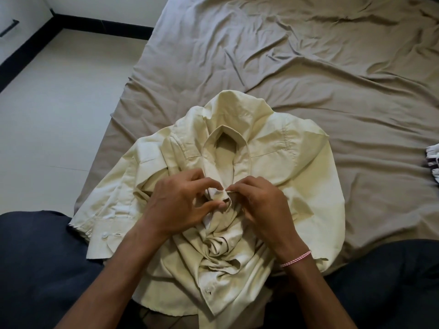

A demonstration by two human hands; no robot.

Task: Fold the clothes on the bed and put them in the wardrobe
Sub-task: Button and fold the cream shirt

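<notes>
While the cream shirt (287,162) lies by the bed's (308,55) near left edge, left hand (180,205) and right hand (261,205) each pinch its placket; best to align both edges, taut, before buttoning.

shirt (273,162) on bed (308,55), both hands (175,205) on its front placket, floor (59,103) left of bed

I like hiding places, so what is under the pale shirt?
The shirt lies on the brown bed sheet. The left hand and right hand pinch its front. Anything beneath its middle is covered.
</notes>
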